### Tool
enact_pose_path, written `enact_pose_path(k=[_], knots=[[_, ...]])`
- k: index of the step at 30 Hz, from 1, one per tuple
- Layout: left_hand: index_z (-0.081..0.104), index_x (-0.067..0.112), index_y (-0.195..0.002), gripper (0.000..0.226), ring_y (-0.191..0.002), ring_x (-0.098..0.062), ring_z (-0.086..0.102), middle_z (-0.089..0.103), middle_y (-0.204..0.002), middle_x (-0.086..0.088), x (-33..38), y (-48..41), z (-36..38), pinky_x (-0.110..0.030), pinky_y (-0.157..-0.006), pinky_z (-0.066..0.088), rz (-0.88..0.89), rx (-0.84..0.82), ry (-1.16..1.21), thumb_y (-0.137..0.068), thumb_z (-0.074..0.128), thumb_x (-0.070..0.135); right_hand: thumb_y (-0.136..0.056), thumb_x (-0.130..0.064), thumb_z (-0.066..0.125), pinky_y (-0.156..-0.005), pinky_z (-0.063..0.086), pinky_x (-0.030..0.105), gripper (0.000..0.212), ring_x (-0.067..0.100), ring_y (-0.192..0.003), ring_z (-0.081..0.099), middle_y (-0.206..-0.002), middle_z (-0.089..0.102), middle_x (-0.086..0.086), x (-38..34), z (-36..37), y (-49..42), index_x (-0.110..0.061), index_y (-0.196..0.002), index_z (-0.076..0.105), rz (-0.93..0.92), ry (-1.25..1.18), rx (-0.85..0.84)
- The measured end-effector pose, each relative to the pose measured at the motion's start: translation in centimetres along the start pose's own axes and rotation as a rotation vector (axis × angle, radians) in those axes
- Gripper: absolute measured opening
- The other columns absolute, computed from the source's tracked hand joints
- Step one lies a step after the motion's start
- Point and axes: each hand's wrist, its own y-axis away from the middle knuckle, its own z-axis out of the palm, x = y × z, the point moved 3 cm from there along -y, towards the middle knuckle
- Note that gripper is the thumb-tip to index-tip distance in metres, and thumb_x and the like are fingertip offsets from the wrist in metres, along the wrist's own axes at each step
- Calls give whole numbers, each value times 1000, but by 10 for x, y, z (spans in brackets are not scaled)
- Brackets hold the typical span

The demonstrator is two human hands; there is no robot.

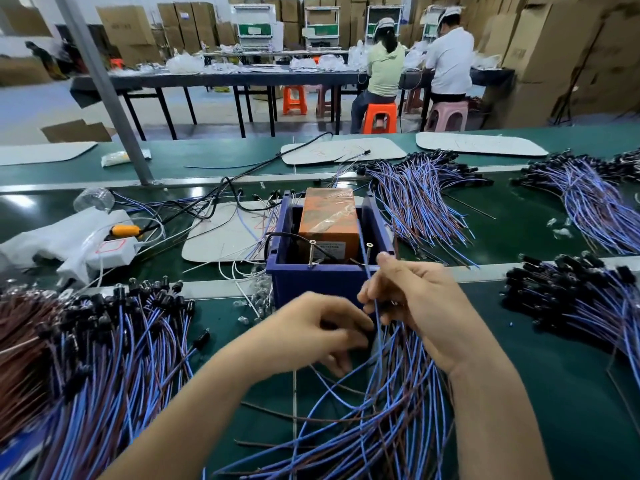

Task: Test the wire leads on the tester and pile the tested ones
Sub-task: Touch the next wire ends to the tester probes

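Note:
The tester is a dark blue box (322,282) with an orange block (329,216) inside and two upright screws, one left (312,252) and one right (369,251), on its front rim. My right hand (412,303) pinches a blue wire lead (363,261) that rises to the right screw. My left hand (311,330), fingers curled, grips the black end of a lead just in front of the box. A loose bundle of blue and brown leads (381,410) hangs below both hands. A big pile of leads with black ends (104,341) lies at the left.
More lead piles lie at the right (588,306), the back middle (422,195) and the far right (588,199). A white power strip with an orange plug (114,244) sits left of the box. Behind the green bench (554,375), two people sit at a far table.

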Motion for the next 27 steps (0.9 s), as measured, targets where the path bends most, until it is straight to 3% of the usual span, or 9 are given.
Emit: enact_pose_path(k=[2, 5, 8, 10, 13, 17, 27], knots=[[66, 11, -107, 25, -56, -10, 59, 70, -80, 3, 4, -2, -10, -20, -50, 51, 52, 210, 150, -96, 48, -1, -100, -25, 43, -41, 41, 20, 59, 17, -49, 58, -61, 65, 10, 4, 5, 1, -14, -46, 63, 88, 35, -75], [73, 18, -98, 24, -49, -4, 49, 60, -61, 2, 1, -6, -18, -15, -43, 37, 109, 427, 271, -98, 49, 14, -101, -24, 43, -39, 43, 22, 56, 20, -48, 60, -59, 63, 13, 11, 15, 2, -11, -49, 60, 207, 53, -147], [74, 17, -86, 22, -45, -4, 44, 57, -58, 2, -4, -8, -16, -14, -43, 35, 69, 468, 356, -95, 54, 16, -101, -28, 42, -41, 48, 24, 53, 23, -51, 63, -60, 63, 15, 15, 20, 0, -3, -57, 57, 250, 39, -127], [71, 12, -84, 21, -44, -4, 45, 63, -62, 3, -6, -10, -16, -15, -42, 38, 45, 483, 425, -95, 54, 13, -101, -34, 41, -40, 48, 24, 58, 25, -52, 64, -61, 64, 15, 16, 18, -2, -9, -52, 59, 268, 2, -59], [69, 7, -82, 20, -43, -4, 49, 64, -60, 4, -10, -12, -19, -16, -44, 43, -16, 510, 440, -95, 54, 10, -101, -36, 41, -38, 45, 23, 56, 23, -53, 64, -64, 67, 14, 19, 7, -5, -12, -51, 48, 280, 92, 14], [68, 3, -77, 20, -44, -7, 52, 65, -60, -4, -14, -12, -21, -17, -45, 46, -69, 526, 416, -92, 55, 5, -103, -30, 37, -41, 42, 19, 60, 17, -54, 63, -65, 71, 9, 21, -9, -5, -14, -46, 41, 300, 298, 5], [66, -3, -75, 15, -43, -8, 55, 64, -55, -5, -11, -11, -23, -17, -45, 48, -66, 620, 388, -87, 56, -2, -102, -30, 38, -46, 42, 19, 69, 15, -53, 61, -65, 71, 9, 24, -10, -4, -19, -34, 38, 322, 390, -62]])
